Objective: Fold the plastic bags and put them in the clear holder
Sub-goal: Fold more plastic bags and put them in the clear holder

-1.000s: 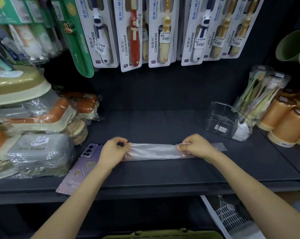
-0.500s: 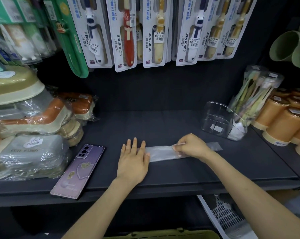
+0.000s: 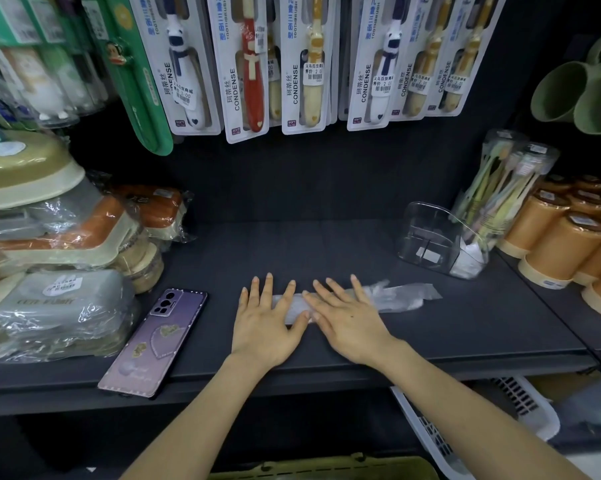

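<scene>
Both palms down: right hand, pinch released, joins left hand, fingers straight, flattening the bag; holder waits at two o'clock.

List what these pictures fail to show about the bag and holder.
- Bag, head view: its left part lies under the left hand and right hand, so its folds are hidden.
- Holder, head view: white contents at its right end, too blurred to identify.
- Olive object, head view: cut off by the bottom edge.

Shelf dark grey. Plastic bag translucent white. Phone lilac, heart motif. Cups orange, cream rims. Mugs green.
</scene>
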The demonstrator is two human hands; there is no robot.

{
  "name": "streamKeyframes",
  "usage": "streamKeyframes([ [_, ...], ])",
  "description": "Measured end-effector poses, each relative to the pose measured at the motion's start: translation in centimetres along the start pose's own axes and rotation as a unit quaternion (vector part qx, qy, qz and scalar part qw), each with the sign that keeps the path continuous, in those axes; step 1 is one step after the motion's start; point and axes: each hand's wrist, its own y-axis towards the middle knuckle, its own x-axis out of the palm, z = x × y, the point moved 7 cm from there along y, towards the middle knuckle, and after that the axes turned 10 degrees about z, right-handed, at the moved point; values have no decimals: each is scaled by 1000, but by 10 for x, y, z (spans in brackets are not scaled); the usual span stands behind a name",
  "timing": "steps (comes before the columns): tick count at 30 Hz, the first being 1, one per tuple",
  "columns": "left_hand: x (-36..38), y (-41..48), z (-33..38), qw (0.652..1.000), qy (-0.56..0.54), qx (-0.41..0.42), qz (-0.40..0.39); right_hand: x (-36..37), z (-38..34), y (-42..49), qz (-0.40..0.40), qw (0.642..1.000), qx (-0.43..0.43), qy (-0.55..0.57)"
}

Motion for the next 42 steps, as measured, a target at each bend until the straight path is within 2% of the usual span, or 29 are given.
streamKeyframes([
  [2, 0, 0, -1, 1000, 0, -2, -3, 6, 21, -12, -47, 997, 56, 14],
  [6, 0, 0, -1, 1000, -1, 2, -2, -3, 80, -45, -67, 986, 149, -28],
  [9, 1, 0, -1, 1000, 5, 5, 0, -10, 101, -55, -86, 982, 167, -14],
  [10, 1, 0, -1, 1000, 7, 6, -2, -13, 103, -54, -73, 982, 177, -2],
  [13, 2, 2, -1, 1000, 9, 8, -9, -31, 111, -43, 48, 977, 205, -2],
  [16, 2, 2, -3, 999, 3, 30, -17, -36, 114, -40, 24, 973, 226, -25],
  [21, -4, 10, -9, 996, -47, 69, -30, -43, 107, -48, -25, 965, 253, 57],
  [23, -14, 13, -11, 996, -55, 67, 6, -44, 99, -57, -41, 961, 257, 91],
  [25, -34, 9, -3, 989, -59, 85, 105, -49, 91, -67, -40, 951, 276, 133],
  [27, -53, -6, 11, 963, -115, 117, 212, -52, 82, -79, -40, 925, 313, 212],
  [28, -56, -17, 21, 950, -156, 137, 234, -52, 76, -84, -41, 903, 336, 263],
  [31, -46, -48, 58, 935, -240, 213, 152, -53, 62, -99, -55, 834, 394, 382],
  [33, -33, -59, 70, 934, -252, 228, 107, -51, 56, -106, -71, 782, 429, 446],
  [36, -27, -62, 75, 937, -254, 209, 114, -50, 51, -109, -72, 705, 466, 529],
  [39, -32, -63, 76, 931, -281, 171, 155, -55, 47, -105, -75, 654, 481, 579],
  [42, -33, -56, 71, 924, -352, 66, 134, -68, 44, -91, -59, 599, 467, 647],
])
